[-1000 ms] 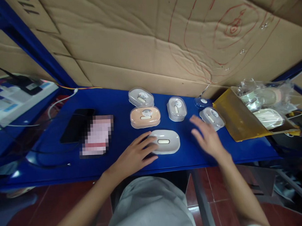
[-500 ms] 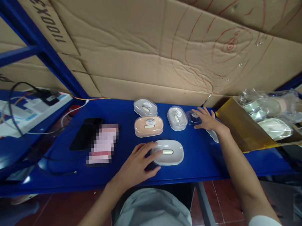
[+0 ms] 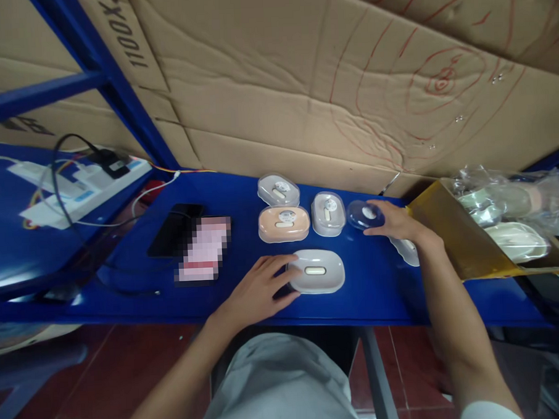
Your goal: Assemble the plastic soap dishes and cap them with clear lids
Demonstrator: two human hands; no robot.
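Observation:
My left hand (image 3: 267, 289) has its fingers spread, the tips touching the left rim of a pale open dish (image 3: 331, 271) with a white capsule-shaped piece in its middle. My right hand (image 3: 391, 220) has thumb and fingers around the right edge of a clear lid (image 3: 365, 214) with a round label. Left of that lid stands a grey lidded dish (image 3: 328, 213). Farther left are a peach lidded dish (image 3: 284, 224) and, behind it, another grey lidded dish (image 3: 278, 190). A pale dish (image 3: 405, 251) lies partly hidden under my right wrist.
A dark phone (image 3: 175, 231) and a pixelated pink item (image 3: 204, 248) lie on the blue table (image 3: 256, 309) at the left. Beyond them are a white power strip (image 3: 88, 192) and cables. At the right stands an open carton (image 3: 451, 233) with bagged dishes.
The view has shifted a little. My right hand now grips the clear lid's right edge, uncovering more of it. My left hand remains at the open dish.

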